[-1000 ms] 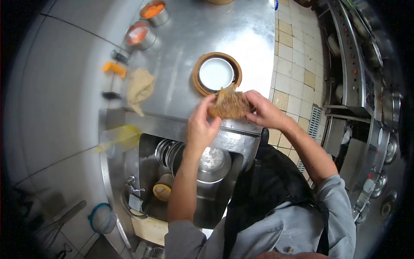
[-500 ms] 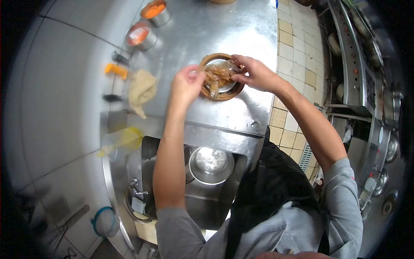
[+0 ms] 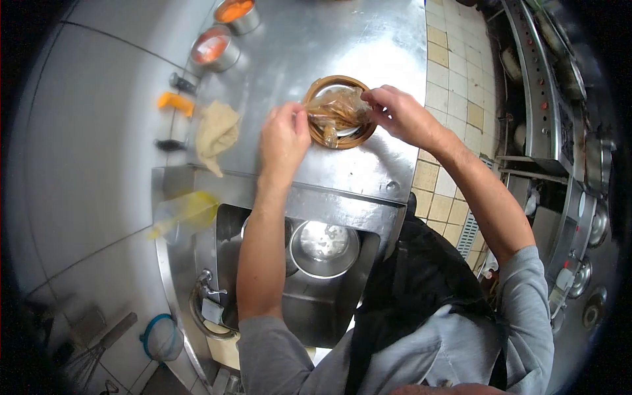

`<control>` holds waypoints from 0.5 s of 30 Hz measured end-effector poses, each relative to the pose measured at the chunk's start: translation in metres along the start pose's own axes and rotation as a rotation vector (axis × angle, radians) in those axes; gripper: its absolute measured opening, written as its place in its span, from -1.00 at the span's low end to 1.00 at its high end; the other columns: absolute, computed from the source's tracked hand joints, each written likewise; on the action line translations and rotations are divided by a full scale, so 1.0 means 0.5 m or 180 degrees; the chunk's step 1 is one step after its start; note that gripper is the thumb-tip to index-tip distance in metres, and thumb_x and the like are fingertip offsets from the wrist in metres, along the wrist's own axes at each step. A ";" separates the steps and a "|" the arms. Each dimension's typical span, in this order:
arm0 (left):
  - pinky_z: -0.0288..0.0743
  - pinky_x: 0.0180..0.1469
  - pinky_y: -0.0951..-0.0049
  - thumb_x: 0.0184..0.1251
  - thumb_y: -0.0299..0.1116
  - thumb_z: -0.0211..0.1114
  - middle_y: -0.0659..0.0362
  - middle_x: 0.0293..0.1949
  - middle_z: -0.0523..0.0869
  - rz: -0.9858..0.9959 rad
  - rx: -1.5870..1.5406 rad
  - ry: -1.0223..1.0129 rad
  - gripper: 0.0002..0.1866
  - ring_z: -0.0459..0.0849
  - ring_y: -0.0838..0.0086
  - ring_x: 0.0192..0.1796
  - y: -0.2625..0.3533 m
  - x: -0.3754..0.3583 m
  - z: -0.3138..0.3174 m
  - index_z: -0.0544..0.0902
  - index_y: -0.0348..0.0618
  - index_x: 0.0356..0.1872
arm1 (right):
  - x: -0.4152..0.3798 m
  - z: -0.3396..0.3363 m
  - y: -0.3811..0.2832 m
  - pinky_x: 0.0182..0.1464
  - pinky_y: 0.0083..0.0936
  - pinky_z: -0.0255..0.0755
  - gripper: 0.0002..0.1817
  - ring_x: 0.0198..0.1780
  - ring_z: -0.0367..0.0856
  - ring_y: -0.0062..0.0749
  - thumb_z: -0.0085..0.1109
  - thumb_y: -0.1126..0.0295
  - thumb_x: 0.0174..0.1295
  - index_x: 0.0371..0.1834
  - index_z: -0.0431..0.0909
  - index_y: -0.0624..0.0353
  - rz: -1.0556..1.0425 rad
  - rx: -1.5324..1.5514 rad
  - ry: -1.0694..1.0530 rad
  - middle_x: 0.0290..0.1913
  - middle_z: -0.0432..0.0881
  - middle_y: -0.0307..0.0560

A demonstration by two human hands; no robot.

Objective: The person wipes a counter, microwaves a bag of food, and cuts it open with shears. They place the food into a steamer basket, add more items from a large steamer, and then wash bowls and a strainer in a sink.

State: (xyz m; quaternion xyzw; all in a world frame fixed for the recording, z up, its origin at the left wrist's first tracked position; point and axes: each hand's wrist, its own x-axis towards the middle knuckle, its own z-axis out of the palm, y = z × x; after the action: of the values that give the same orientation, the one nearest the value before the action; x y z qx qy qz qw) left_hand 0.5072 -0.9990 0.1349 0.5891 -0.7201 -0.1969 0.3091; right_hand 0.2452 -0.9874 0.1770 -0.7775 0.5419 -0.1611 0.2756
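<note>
A clear plastic bag (image 3: 338, 107) with brown food in it lies over a round brown basket (image 3: 356, 140) that resembles a bamboo steamer. Inside the basket, part of a pale plate shows beneath the bag. My left hand (image 3: 285, 137) pinches the bag at the basket's left side, its fingertips closed on the plastic. On the opposite side, my right hand (image 3: 403, 116) has its fingers curled onto the bag's other edge. The plastic is drawn out between both hands. What exactly the brown food is cannot be made out.
A steel counter (image 3: 309, 39) carries a beige cloth (image 3: 217, 135) and two metal containers with orange contents, one of them nearer (image 3: 215, 51). Below, a sink (image 3: 309, 309) holds a metal pot (image 3: 324, 249) beside a faucet (image 3: 208, 283). Cooking equipment (image 3: 540, 99) stands across the tiled aisle.
The bag has been pulled wider and flatter between my hands. My right hand has shifted slightly right, and the basket appears a little higher and further right in view.
</note>
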 end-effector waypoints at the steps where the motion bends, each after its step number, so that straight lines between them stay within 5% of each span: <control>1: 0.62 -0.18 0.25 0.32 -0.40 0.36 -0.02 -0.24 0.77 0.0006 -0.0002 0.0002 -0.75 0.76 0.15 -0.23 0.007 -0.002 0.001 0.72 -0.20 -0.02 | -0.006 0.002 -0.001 0.02 -0.25 0.64 -0.70 -0.01 0.72 -0.11 0.23 0.45 0.38 0.14 0.57 0.25 0.0000 -0.0003 0.0006 0.00 0.67 0.08; 3: 0.64 -0.14 0.26 0.32 -0.42 0.35 -0.02 -0.19 0.78 0.0017 -0.0669 0.0020 -0.72 0.77 0.12 -0.18 0.020 -0.010 0.003 0.71 -0.20 0.03 | -0.020 0.017 0.003 0.04 -0.23 0.63 -0.70 -0.01 0.71 -0.09 0.23 0.42 0.38 0.14 0.57 0.25 0.0011 -0.0260 0.0104 0.02 0.67 0.08; 7: 0.65 -0.12 0.28 0.33 -0.43 0.36 -0.03 -0.19 0.79 0.0337 -0.0466 -0.0037 -0.76 0.79 0.16 -0.16 0.008 -0.016 0.015 0.73 -0.21 -0.01 | -0.023 0.056 0.046 0.02 -0.22 0.63 -0.72 -0.06 0.72 -0.09 0.21 0.42 0.39 0.11 0.57 0.27 0.0016 -0.0327 0.0192 -0.04 0.69 0.08; 13: 0.62 -0.23 0.34 0.37 -0.39 0.35 0.01 -0.41 0.80 -0.0215 -0.0548 0.0011 -0.84 0.77 0.34 -0.39 0.002 0.016 0.002 0.78 -0.27 -0.17 | -0.003 0.002 -0.002 -0.10 -0.31 0.63 -0.86 -0.20 0.74 -0.19 0.18 0.46 0.41 -0.09 0.65 0.27 -0.0044 0.0035 0.0188 -0.22 0.74 0.05; 15: 0.63 -0.17 0.16 0.33 -0.20 0.32 -0.12 -0.36 0.77 -0.0769 -0.0637 -0.0293 -0.75 0.79 0.00 -0.24 -0.003 0.035 -0.005 0.79 -0.17 -0.20 | 0.003 -0.020 -0.015 -0.14 -0.34 0.64 -0.86 -0.22 0.74 -0.27 0.19 0.46 0.40 -0.08 0.65 0.26 0.0044 0.0127 0.0252 -0.23 0.75 0.02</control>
State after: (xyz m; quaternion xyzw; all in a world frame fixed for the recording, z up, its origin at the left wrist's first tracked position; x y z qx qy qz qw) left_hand 0.5079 -1.0159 0.1395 0.6281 -0.6342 -0.3303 0.3070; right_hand 0.2458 -0.9893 0.1897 -0.7611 0.5544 -0.2006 0.2704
